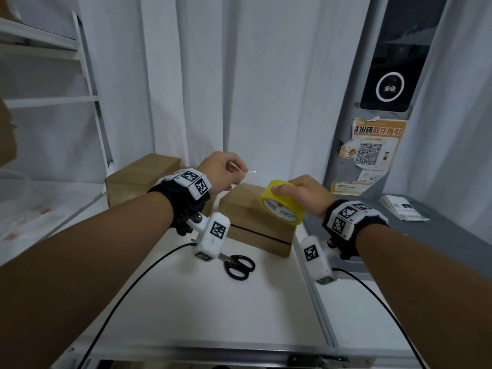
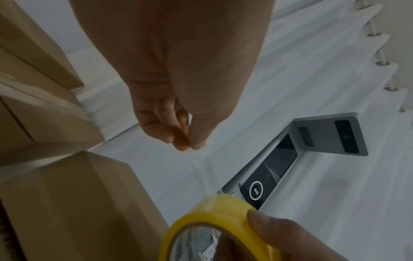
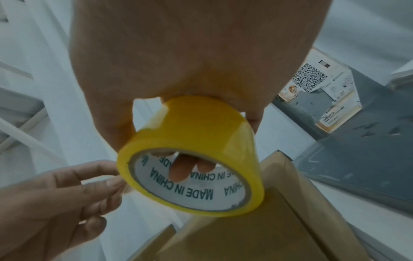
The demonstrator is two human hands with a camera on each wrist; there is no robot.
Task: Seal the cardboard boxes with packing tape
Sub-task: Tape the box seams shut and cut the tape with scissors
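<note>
My right hand [image 1: 298, 189] grips a yellow roll of packing tape [image 1: 282, 206] above the right end of a closed cardboard box [image 1: 253, 225]; two fingers show through the roll's core [image 3: 185, 167]. My left hand [image 1: 229, 173] pinches the free end of the clear tape strip [image 1: 247, 179] between thumb and fingertips [image 2: 190, 144], pulled out to the left of the roll [image 2: 214, 229] over the box's far edge. A second cardboard box [image 1: 138, 177] stands behind and to the left.
Black scissors [image 1: 238, 265] lie on the white table [image 1: 186, 302] in front of the box. White shelving [image 1: 53, 102] is at the left, a grey kiosk with a poster [image 1: 372, 155] at the right. Cables run from both wrist cameras.
</note>
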